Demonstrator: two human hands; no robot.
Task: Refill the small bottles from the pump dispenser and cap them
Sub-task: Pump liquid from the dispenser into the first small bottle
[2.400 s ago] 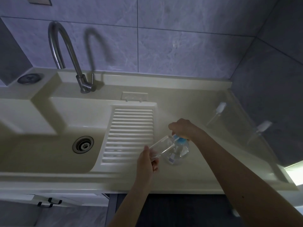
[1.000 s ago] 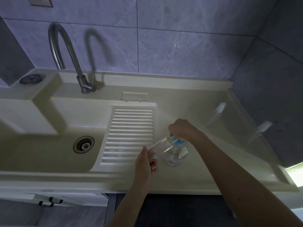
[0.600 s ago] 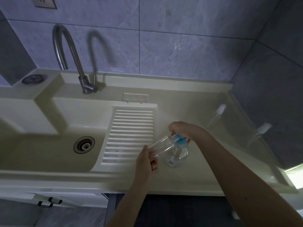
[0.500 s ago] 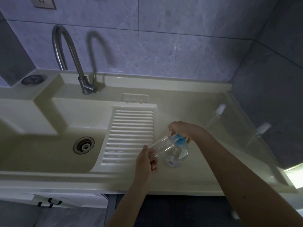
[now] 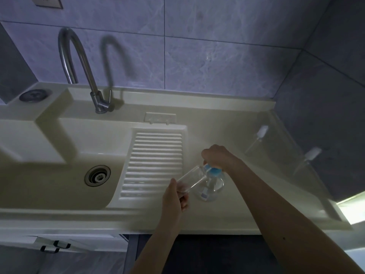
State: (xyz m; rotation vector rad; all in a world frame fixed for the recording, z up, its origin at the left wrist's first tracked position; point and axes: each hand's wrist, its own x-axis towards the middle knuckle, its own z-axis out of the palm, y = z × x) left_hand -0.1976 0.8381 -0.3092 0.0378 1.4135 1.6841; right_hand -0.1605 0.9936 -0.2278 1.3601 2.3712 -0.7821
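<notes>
Two bare hands work at the right end of a cream moulded worktop (image 5: 246,214) with a built-in sink. Left hand (image 5: 174,196): its grip is closed around the base of a small clear plastic bottle (image 5: 190,179), thumb on one side and curled fingers on the other, holding the bottle tilted with its open mouth raised toward the pump. Right hand (image 5: 218,156): it sits on top of the clear round pump dispenser with a blue pump head (image 5: 212,185), fingers curled down over the head; how tightly the grip closes on it cannot be told. Dispenser: stands upright on the worktop just right of the ribbed draining board (image 5: 154,165), its blue head touching or just beside the mouth of the tilted bottle; the exact contact cannot be told. Two further clear slender bottles with white tops (image 5: 256,139) stand near the right edge of the worktop, well apart from the hands, faint in the dim light. Left of the draining board lies the sink basin with a round metal drain (image 5: 97,175); a curved metal tap (image 5: 83,68) rises behind it against grey marbled wall tiles (image 5: 217,56).
</notes>
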